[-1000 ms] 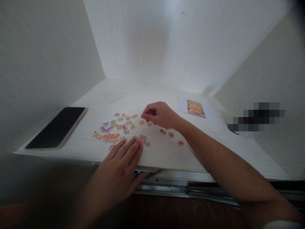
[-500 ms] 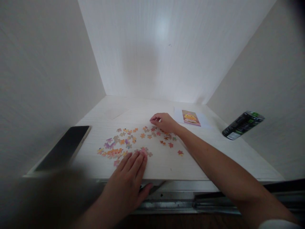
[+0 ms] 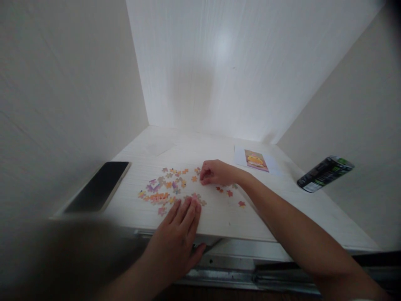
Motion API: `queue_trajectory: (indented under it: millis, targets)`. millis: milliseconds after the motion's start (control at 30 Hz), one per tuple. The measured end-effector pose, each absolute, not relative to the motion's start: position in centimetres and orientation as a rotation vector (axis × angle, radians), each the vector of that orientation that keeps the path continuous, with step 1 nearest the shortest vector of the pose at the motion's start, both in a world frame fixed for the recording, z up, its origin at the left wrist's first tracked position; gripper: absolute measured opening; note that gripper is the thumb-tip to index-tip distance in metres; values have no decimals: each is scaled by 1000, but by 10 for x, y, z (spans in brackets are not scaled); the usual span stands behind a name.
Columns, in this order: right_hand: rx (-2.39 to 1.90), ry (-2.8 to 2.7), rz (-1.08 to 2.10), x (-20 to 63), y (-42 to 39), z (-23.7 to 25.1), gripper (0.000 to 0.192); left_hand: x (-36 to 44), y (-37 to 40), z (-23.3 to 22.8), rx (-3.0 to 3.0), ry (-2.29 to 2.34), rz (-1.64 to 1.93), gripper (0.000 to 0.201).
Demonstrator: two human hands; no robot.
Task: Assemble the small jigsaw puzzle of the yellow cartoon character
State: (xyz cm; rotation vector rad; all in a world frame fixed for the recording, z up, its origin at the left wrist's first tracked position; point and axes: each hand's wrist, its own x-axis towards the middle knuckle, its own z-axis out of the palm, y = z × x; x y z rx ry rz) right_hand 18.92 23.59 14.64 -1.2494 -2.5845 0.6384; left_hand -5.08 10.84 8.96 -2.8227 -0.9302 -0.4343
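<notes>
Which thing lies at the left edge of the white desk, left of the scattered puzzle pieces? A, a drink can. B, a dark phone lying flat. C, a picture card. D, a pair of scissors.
B: the dark phone lies flat at the desk's left edge, left of the puzzle pieces; the can and picture card are on the right.

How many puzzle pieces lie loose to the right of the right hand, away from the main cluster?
3: two red pieces close under the right hand by the wrist, and one red piece further toward the desk edge. More may be hidden under the hand.
</notes>
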Motion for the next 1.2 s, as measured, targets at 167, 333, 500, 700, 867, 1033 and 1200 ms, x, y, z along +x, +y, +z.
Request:
queue_trajectory:
  millis: [167, 333, 500, 700, 867, 1033, 1200]
  targets:
    - [-1301, -2534, 799, 179, 228, 148, 15, -50, 107, 88, -2822, -966, -379, 78]
    - [-1242, -2354, 1034, 167, 222, 144, 17, -50, 105, 84, -2822, -998, -372, 76]
    - [-1217, -2379, 1104, 159, 217, 139, 27, -50, 104, 84, -2818, -995, -369, 74]
    - [-1199, -2507, 922, 157, 215, 142, 17, -50, 105, 84, -2810, -988, -378, 75]
    - [-1315, -2494, 868, 155, 213, 146, 11, -50, 105, 84, -2807, -989, -378, 74]
    - [-1310, -2510, 819, 155, 214, 145, 13, -50, 105, 84, -2795, -987, -391, 74]
    - [-1262, -2505, 848, 157, 216, 140, 14, -49, 105, 84, -2793, -985, -380, 74]
